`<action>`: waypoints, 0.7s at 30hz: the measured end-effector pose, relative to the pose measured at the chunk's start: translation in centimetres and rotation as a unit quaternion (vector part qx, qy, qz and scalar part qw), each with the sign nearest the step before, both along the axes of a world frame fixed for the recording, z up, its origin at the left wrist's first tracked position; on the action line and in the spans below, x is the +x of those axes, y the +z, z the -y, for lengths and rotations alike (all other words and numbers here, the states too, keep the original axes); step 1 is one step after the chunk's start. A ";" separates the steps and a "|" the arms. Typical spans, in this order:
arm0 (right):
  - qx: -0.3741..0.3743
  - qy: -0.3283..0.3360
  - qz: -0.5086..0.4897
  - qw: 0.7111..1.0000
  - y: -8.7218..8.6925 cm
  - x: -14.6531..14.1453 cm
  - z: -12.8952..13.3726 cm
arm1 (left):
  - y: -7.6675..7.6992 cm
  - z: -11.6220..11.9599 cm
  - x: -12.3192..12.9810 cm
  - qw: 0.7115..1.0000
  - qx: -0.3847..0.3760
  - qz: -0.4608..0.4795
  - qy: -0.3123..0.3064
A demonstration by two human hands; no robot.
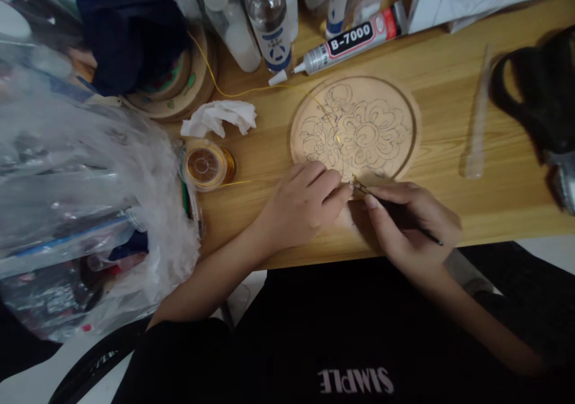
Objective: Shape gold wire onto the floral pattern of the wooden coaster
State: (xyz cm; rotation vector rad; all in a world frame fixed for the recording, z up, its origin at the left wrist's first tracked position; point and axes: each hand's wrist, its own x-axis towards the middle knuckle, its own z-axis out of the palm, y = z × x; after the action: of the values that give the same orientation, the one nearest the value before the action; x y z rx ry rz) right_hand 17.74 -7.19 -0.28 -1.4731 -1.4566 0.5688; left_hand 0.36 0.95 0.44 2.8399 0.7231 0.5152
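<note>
A round wooden board (408, 152) bears a flower pattern in dark outlines. Over its near edge my left hand (305, 200) is closed, fingertips pinched around a thin gold wire (242, 182) that runs in from a spool (204, 166) at the left. My right hand (413, 224) grips slim black tweezers (386, 200), whose tips meet the wire right beside my left fingertips. A second yellow strand (224, 93) trails from the back left onto the pattern.
Behind the board lie a B-7000 glue tube (350, 39) and its white cap (277, 78), beside a clear bottle (269, 27). Crumpled tissue (220, 117) and plastic bags (90, 182) are at the left. A clear tapered tube (478, 117) and a black strap (512, 87) lie right.
</note>
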 end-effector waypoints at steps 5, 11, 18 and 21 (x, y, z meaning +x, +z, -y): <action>0.008 0.000 0.006 1.000 0.0 0.1 0.0 | 0.0 -0.1 0.0 1.000 0.011 0.015 -0.001; -0.005 -0.016 0.000 1.000 0.0 0.1 0.1 | -0.1 0.0 0.1 1.000 0.008 0.014 0.005; -0.024 -0.026 -0.013 0.999 0.7 -0.2 -0.1 | -0.1 0.0 -0.1 1.000 0.000 0.004 0.000; -0.031 -0.031 -0.035 0.998 0.8 0.0 0.0 | -0.2 0.0 0.0 1.000 0.015 0.017 0.006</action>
State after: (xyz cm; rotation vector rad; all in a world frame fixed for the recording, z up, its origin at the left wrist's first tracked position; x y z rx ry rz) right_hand 17.72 -7.20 0.53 -1.5270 -1.3455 0.6266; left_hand 0.31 0.93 0.20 2.8485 0.7327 0.5790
